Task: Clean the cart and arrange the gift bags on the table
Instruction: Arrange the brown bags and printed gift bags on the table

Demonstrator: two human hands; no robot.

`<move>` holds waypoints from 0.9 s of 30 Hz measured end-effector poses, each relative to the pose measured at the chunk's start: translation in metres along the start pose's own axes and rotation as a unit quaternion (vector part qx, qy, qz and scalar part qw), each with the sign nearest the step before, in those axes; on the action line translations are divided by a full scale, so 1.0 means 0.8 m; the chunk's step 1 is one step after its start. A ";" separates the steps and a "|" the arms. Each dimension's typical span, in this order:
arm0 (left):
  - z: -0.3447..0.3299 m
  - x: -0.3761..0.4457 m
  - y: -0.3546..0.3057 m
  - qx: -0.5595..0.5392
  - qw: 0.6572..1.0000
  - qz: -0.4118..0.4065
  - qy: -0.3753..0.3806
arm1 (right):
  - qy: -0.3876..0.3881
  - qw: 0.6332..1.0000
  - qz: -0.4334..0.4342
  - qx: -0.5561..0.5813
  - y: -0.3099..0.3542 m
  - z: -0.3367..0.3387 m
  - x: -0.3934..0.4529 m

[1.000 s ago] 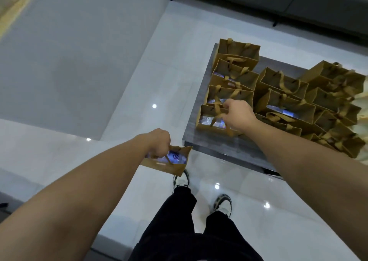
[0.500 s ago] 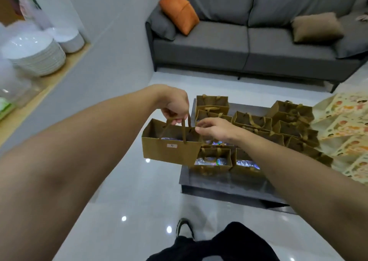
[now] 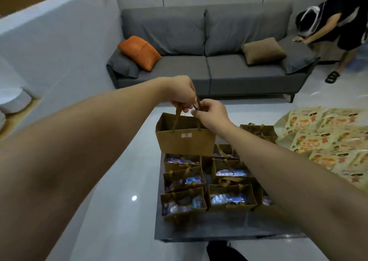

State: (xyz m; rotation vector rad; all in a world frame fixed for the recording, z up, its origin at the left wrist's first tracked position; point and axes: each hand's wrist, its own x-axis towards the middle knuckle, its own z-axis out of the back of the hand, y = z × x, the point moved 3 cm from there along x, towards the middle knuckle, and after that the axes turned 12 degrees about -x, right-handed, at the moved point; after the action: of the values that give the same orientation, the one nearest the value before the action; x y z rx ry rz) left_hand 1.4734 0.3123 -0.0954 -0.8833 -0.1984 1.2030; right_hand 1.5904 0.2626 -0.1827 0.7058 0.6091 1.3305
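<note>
Head view: left hand point(image 3: 182, 95) and right hand point(image 3: 211, 112) both pinch the gift bag point(image 3: 185, 141) handles above the counter point(image 3: 199, 231); light, crushable paper, so carry by handles.

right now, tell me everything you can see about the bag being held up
The held bag is a brown paper gift bag, wider than tall, open at the top, with brown handles. A small white label on its near face reads 5. It hangs upright in the air above the far end of the bags standing on the dark table. The left hand grips its handles from above; the right hand pinches them beside it. Its contents are hidden.
</note>
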 end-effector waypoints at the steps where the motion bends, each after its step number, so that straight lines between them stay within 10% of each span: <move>1: -0.004 0.019 -0.010 -0.008 1.000 0.000 0.002 | -0.004 1.000 -0.004 0.016 -0.009 0.010 0.015; 7: -0.009 0.133 -0.054 -0.230 0.967 -0.009 -0.108 | 0.003 0.999 -0.043 0.027 -0.051 0.068 0.115; 27: -0.158 0.253 0.174 0.014 0.980 0.193 -0.050 | 0.209 0.967 -0.078 -0.123 -0.295 -0.021 0.292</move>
State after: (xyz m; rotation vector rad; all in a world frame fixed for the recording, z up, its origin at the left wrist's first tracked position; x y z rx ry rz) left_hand 1.5228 0.4379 -0.3360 -0.8605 -0.0920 1.6092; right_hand 1.7640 0.4735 -0.3724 0.1682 0.8003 1.3862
